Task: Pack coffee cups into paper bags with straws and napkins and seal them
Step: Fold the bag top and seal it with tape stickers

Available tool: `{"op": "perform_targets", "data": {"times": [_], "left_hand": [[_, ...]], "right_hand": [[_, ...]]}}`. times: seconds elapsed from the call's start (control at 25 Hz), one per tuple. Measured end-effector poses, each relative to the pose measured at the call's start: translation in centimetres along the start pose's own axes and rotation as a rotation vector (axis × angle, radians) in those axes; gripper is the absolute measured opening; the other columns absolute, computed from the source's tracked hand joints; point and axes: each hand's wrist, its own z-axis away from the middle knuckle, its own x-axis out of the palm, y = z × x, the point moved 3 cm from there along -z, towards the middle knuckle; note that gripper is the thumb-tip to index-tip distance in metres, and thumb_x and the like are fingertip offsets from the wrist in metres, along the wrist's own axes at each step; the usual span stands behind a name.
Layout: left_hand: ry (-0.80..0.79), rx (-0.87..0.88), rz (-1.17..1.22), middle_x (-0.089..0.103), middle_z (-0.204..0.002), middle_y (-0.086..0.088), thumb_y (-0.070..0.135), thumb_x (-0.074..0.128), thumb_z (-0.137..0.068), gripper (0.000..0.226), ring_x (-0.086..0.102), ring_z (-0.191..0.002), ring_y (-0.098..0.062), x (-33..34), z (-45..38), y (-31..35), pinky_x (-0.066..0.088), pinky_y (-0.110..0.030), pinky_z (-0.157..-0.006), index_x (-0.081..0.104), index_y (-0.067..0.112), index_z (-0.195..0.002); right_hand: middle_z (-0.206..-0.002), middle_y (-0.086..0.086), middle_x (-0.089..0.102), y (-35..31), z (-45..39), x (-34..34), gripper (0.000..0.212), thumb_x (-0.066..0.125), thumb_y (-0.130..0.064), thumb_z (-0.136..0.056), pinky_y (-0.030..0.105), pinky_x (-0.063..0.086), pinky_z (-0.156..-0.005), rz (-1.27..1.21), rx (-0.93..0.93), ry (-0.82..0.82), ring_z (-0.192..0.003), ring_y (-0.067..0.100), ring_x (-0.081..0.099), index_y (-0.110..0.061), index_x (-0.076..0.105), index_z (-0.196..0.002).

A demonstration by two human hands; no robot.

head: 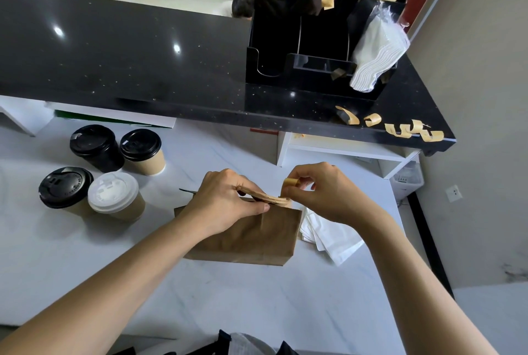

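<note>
A brown paper bag (251,237) stands on the white counter with its top folded over. My left hand (225,197) pinches the folded top flat. My right hand (317,192) pinches a strip of tan tape (291,183) at the fold's right end. Several lidded coffee cups stand at the left: a black cup (97,147), a kraft cup with a black lid (143,152), another black-lidded cup (64,187) and a kraft cup with a white lid (115,196). A thin black straw end (187,190) shows behind my left hand. The bag's contents are hidden.
White napkins (328,237) lie right of the bag. On the raised black counter (143,55) stands a black organizer (300,40) holding napkins (377,49), straws and bags. Cut tape strips (411,130) stick to the counter's front edge. A white shelf (343,152) sits underneath.
</note>
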Motion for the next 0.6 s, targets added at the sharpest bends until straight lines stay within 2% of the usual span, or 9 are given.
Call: {"op": "perform_targets", "data": {"times": [0.2,0.36,0.48,0.6], "left_hand": [[-0.003,-0.008,-0.009,0.077,-0.086,0.016,0.036,0.088,-0.078,0.013,0.066,-0.094,-0.010,0.0,-0.1,0.0,0.054,-0.037,-0.082,0.084,0.036,-0.091],[0.014,-0.008,-0.012,0.077,-0.083,0.014,0.037,0.088,-0.078,0.012,0.066,-0.091,-0.012,0.0,0.1,0.1,0.054,-0.035,-0.079,0.084,0.037,-0.089],[0.027,-0.002,-0.013,0.077,-0.082,0.013,0.036,0.088,-0.078,0.011,0.066,-0.089,-0.012,0.1,0.0,0.2,0.053,-0.034,-0.078,0.084,0.037,-0.088],[0.033,-0.010,-0.003,0.076,-0.082,0.013,0.036,0.088,-0.079,0.010,0.066,-0.089,-0.012,0.1,0.1,0.2,0.053,-0.033,-0.078,0.084,0.038,-0.088]], "right_hand": [[-0.084,-0.013,0.074,-0.4,-0.3,0.1,0.010,0.068,-0.032,-0.092,0.008,0.046,-0.066,0.018,0.012,-0.050,-0.084,0.002,0.066,-0.030,0.076,-0.085],[-0.084,-0.011,0.075,-0.4,0.1,0.0,0.010,0.069,-0.027,-0.092,0.006,0.046,-0.069,0.016,0.025,-0.080,-0.084,0.000,0.066,-0.025,0.078,-0.087],[-0.085,-0.015,0.075,-0.2,0.3,-0.1,0.011,0.069,-0.031,-0.093,0.001,0.043,-0.068,0.028,0.033,-0.113,-0.088,-0.006,0.064,-0.030,0.077,-0.086],[-0.090,-0.022,0.074,0.1,0.8,-0.1,0.003,0.072,-0.036,-0.090,0.006,0.042,-0.073,0.031,0.036,-0.128,-0.094,-0.009,0.064,-0.035,0.075,-0.088]]}}
